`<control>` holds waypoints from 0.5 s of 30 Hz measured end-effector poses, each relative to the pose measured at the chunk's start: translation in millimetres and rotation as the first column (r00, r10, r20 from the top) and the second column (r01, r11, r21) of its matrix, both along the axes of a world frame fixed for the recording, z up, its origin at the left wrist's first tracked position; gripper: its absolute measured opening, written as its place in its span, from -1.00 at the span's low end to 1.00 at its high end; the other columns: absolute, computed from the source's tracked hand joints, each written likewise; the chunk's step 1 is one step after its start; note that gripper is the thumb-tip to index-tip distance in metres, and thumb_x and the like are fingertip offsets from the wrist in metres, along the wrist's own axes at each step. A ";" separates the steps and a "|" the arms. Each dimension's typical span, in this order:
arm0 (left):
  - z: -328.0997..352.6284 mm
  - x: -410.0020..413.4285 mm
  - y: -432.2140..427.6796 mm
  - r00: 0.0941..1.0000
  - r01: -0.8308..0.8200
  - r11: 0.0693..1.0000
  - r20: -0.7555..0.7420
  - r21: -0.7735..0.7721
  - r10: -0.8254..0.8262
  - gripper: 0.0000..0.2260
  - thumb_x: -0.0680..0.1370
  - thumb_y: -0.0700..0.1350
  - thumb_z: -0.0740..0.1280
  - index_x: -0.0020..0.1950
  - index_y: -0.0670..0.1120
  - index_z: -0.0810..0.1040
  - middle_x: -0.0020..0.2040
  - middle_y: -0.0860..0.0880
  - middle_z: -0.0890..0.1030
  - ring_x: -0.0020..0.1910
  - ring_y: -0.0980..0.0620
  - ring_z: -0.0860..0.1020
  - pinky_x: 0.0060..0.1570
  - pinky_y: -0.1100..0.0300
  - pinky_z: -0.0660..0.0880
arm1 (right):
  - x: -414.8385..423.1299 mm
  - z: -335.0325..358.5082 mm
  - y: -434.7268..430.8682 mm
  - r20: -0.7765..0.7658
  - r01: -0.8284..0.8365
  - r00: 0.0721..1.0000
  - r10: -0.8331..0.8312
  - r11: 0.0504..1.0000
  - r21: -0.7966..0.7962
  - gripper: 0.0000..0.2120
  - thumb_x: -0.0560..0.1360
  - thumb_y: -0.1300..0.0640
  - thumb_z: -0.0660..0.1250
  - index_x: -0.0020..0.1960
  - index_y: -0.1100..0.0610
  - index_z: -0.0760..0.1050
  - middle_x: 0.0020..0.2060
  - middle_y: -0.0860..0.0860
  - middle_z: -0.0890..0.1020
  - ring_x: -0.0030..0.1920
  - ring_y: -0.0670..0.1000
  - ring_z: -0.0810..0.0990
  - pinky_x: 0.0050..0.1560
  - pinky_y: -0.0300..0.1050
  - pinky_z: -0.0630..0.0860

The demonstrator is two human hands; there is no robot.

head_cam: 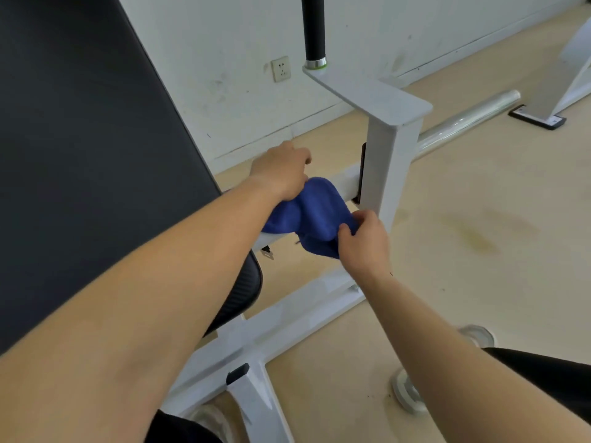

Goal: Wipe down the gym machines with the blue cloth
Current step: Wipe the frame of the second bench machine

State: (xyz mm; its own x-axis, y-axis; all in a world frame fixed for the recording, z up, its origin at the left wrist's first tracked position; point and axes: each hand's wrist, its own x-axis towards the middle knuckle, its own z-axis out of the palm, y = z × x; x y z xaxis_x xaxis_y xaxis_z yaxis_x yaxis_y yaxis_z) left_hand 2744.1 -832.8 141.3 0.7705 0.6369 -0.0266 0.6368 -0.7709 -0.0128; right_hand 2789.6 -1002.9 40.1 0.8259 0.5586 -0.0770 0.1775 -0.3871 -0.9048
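Two grips: both bare hands hold the cloth [316, 212], one on each side of a white crossbar [347, 183].
Cloth: blue and bunched, draped over the crossbar like a saddle, close to the white post [390, 167].
Left grip [281, 174]: on the far side of the bar, with fingers curled down over the cloth's far end. The fingertips are hidden, so the hold is judged, not plainly seen.
Right grip [364, 241]: on the near side, with thumb and fingers pinching the cloth's hanging near end.
Crossbar axis: runs from near left, beside the black pad [80, 155], to far right, where it meets the post.
Key relation: the cloth lies between the two grips and straddles the bar at right angles to its long axis. One end is held on each side.
Nearer hand: the right grip is just beside the post; the left sits a little farther back along the bar.
Next move, as a judgement: the cloth looks set either to slide along the bar or to be pulled to and fro over it. Little bare bar shows toward the post, and the stretch toward the pad is largely hidden by the left forearm.
Risk: the right knuckles could knock the post.
Surroundings: a black seat [236, 302] is below the left forearm, a chrome bar [463, 119] is beyond the post, and the floor [479, 251] is pale.
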 end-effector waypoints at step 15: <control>-18.8 -6.8 -2.5 0.996 0.047 0.920 -0.056 -0.389 -0.074 -0.72 0.70 0.00 0.06 -0.13 -0.05 0.42 -0.10 -0.03 0.55 -0.12 -0.01 0.47 -0.13 0.11 0.32 | -32.7 0.9 68.4 -0.523 0.197 0.851 -0.045 0.951 0.239 -0.58 0.69 -0.10 -0.06 0.12 0.17 0.43 -0.12 0.01 0.57 -0.24 -0.07 0.52 -0.26 -0.18 0.39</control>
